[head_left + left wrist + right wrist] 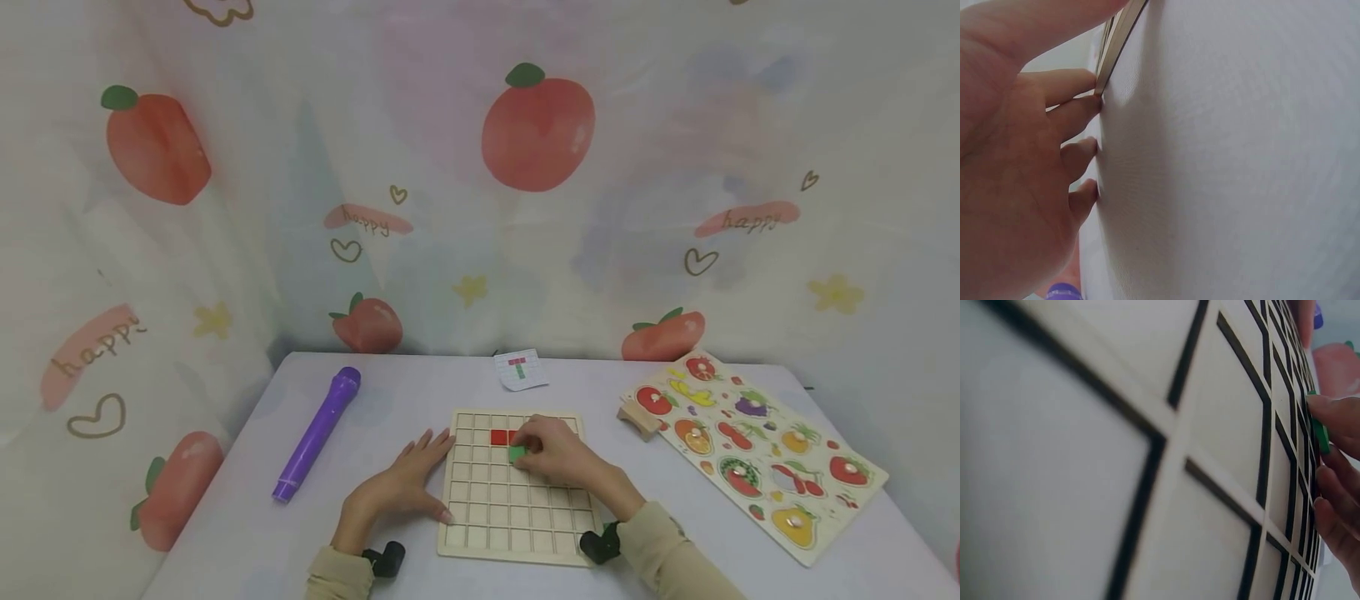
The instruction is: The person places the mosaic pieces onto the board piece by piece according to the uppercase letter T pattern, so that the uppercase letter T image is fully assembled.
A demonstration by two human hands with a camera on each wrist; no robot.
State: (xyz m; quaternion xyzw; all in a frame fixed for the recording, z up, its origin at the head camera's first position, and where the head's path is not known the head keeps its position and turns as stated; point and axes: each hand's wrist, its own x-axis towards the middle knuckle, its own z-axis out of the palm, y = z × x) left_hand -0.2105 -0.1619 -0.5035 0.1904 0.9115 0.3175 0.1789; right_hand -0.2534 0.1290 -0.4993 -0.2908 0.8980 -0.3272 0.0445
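"On the grid board (pixel 499 537), where is the green tile (pixel 517 454)?"

"At twelve o'clock from the board's centre, pinched between the thumb and forefinger of the right hand (pixel 553 451). Whether it has seated in a cell, I can't tell."

"Any other colour nearby?"

"One red tile (pixel 498 437) sits in a cell at ten o'clock from the green; a second red tile (pixel 512 437), at twelve, is mostly hidden by the hand."

"What about the left hand (pixel 403 482)?"

"At the board's nine o'clock side, fingers spread and nearly straight. Some fingertips touch the edge; it grips nothing."

"Farther out?"

"At twelve, a paper card (pixel 521 382) printed with a red-and-green T. Between nine and ten, a purple rod (pixel 317 433) with a rounded head. At two, a wooden block (pixel 639 420), just beside the fruit puzzle board (pixel 834 515), which lies at three."
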